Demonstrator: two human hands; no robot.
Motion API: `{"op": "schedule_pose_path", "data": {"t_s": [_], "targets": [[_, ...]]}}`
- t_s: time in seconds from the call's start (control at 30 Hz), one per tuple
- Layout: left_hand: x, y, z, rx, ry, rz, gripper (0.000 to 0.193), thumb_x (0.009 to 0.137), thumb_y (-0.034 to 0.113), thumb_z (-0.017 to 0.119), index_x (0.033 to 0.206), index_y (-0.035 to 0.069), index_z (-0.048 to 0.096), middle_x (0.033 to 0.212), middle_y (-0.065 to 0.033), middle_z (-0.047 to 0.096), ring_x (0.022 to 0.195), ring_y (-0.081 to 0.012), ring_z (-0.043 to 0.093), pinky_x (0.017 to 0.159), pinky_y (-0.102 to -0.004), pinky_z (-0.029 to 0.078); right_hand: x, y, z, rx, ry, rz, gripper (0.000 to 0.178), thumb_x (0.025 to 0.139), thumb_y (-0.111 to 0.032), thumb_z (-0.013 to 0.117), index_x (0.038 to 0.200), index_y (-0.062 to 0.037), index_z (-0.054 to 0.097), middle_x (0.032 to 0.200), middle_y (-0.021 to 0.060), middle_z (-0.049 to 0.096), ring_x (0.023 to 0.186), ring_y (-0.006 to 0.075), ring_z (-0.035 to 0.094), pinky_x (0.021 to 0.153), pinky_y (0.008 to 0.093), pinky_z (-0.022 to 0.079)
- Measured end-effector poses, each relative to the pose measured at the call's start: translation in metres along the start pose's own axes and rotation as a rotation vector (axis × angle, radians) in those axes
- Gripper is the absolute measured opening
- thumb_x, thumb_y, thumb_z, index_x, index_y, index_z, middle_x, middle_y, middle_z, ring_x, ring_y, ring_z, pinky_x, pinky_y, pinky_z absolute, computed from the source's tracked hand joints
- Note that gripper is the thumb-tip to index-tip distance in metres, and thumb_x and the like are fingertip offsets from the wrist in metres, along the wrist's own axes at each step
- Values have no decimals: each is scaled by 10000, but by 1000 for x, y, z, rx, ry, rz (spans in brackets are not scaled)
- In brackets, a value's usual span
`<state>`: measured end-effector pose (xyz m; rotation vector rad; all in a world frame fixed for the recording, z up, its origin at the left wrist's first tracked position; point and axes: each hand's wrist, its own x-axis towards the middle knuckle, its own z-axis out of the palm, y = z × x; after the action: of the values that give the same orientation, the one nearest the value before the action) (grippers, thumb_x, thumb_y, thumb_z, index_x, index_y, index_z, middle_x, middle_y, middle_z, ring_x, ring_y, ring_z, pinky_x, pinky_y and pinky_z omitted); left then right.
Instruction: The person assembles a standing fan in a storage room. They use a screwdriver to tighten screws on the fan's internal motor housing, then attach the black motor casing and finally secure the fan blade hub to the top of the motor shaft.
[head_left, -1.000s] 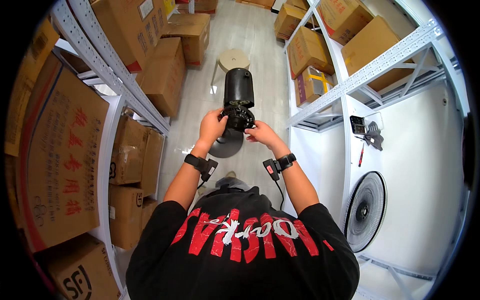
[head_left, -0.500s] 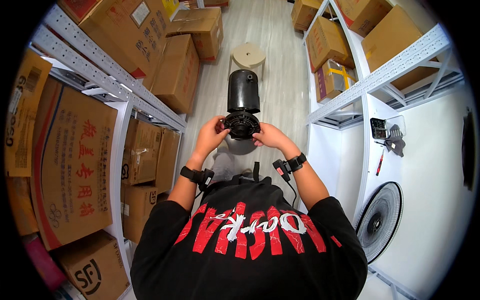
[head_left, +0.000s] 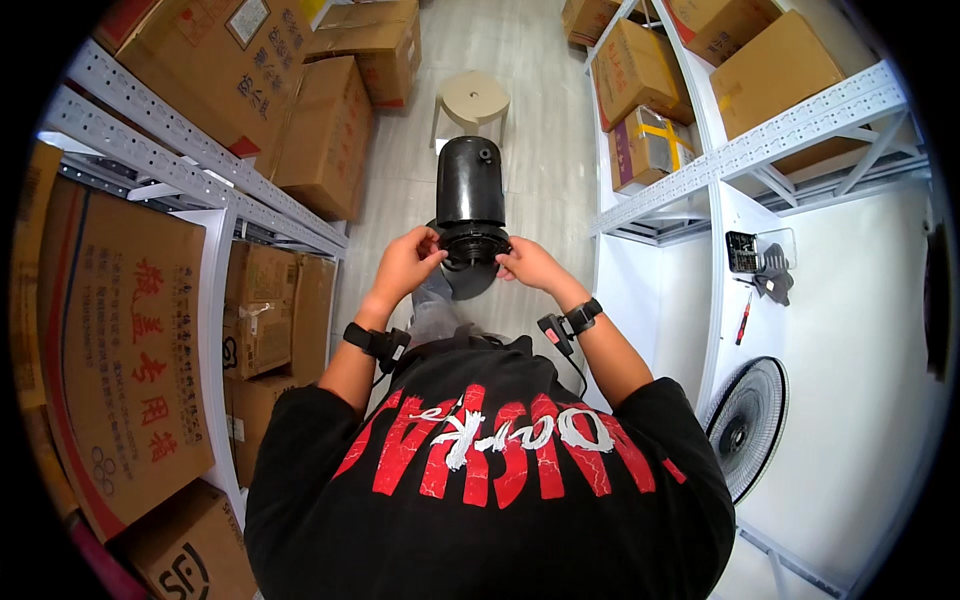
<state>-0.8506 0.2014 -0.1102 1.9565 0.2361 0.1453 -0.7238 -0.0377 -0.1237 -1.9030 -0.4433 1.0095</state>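
Note:
A glossy black cylindrical housing (head_left: 471,182), like a fan's motor body, stands in front of me. Its near end carries a black ribbed ring (head_left: 474,244) with a smaller stepped centre. At the ring's left edge, my left hand (head_left: 411,264) pinches the rim between thumb and fingers. My right hand (head_left: 531,265) grips the opposite edge with bent fingers. A dark round base (head_left: 474,284) shows partly under the ring. How the housing is held up is hidden.
A beige stool (head_left: 474,97) stands beyond the housing. Metal shelves with cardboard boxes (head_left: 322,135) line both sides. On the right shelf lie a black fan grille (head_left: 748,430), a red screwdriver (head_left: 743,318) and a bit case (head_left: 742,252).
My view has shifted a little, so the scene sits further left. The ribbed ring now shows flatter, less face-on. Both hands stay at its edges.

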Motion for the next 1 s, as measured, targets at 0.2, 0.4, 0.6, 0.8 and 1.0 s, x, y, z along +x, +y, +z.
{"op": "schedule_pose_path", "data": {"t_s": [0.2, 0.4, 0.6, 0.8, 1.0], "targets": [[4, 3, 2, 139, 159, 51, 251, 830, 107, 752, 1027, 9, 631, 838, -100, 694, 756, -210, 687, 664, -326, 545, 17, -4, 10, 242, 155, -63, 368, 971, -93, 572, 1311, 23, 488, 949, 155, 690, 802, 192, 707, 667, 304, 573], [11, 14, 5, 94, 264, 107, 338, 810, 54, 755, 1122, 33, 629, 869, -128, 710, 772, -242, 708, 697, -348, 558, 20, -9, 10, 208, 214, -104, 475, 984, -81, 521, 1442, -28, 406, 947, 147, 682, 783, 187, 685, 673, 306, 562], [11, 14, -2, 111, 216, 156, 491, 811, 42, 765, 1281, 100, 636, 900, -125, 724, 761, -225, 711, 696, -333, 560, 17, -17, 7, 59, 134, -91, 467, 1017, -88, 481, 1475, -87, 392, 1062, 95, 681, 862, 171, 672, 737, 303, 558], [10, 16, -3, 130, 217, 126, 491, 815, 8, 772, 1285, 89, 657, 937, -121, 735, 837, -164, 717, 755, -290, 572, 10, -19, 9, -194, 201, -204, 510, 1012, -75, 456, 1510, -88, 345, 1027, 117, 686, 838, 189, 676, 731, 324, 562], [6, 19, 4, 115, 271, 180, 432, 796, 30, 787, 1214, 87, 692, 957, -133, 736, 819, -204, 732, 744, -306, 584, 3, -13, 12, -63, 296, -270, 425, 961, -140, 540, 1359, 1, 485, 960, 242, 690, 866, 422, 667, 783, 475, 519]]}}
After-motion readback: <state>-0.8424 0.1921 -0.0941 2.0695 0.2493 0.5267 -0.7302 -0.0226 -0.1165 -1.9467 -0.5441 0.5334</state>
